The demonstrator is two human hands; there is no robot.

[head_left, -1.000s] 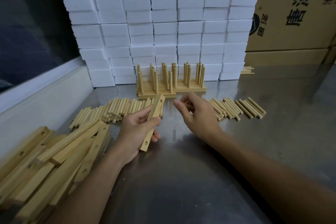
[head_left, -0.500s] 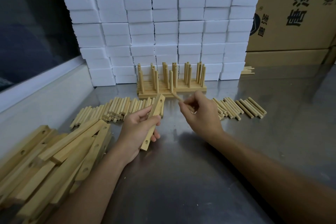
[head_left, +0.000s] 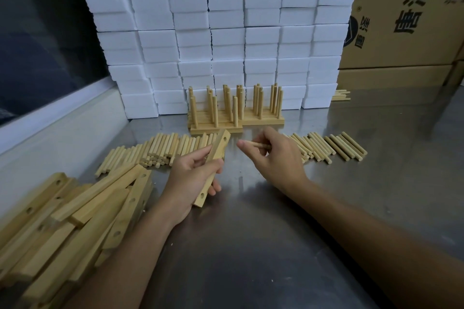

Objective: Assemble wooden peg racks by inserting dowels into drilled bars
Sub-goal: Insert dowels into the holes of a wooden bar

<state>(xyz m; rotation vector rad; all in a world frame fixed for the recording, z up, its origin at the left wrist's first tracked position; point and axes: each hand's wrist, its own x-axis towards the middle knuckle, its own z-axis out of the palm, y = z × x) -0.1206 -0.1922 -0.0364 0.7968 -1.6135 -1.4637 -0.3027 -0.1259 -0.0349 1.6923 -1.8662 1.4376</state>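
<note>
Fingers (head_left: 200, 158) of left hand (head_left: 190, 178) are curled round a drilled bar (head_left: 213, 165) at frame centre, its middle hidden. A dowel (head_left: 258, 144), partly covered, is pinched in right hand (head_left: 273, 155). Spare bars (head_left: 75, 221) are cut off lower left.

Steel table (head_left: 251, 246): dowels (head_left: 165, 149), bars (head_left: 75, 221), racks (head_left: 236, 118).

Your right hand (head_left: 273, 155) covers most of the dowel (head_left: 258, 145); only a short stretch shows. Your left hand (head_left: 193, 178) hides the middle of the bar (head_left: 218, 148), so any hole there can't be seen. The bar pile (head_left: 75, 221) runs off the left and bottom edges. The cardboard box (head_left: 406, 15) print is cut off at the right.
</note>
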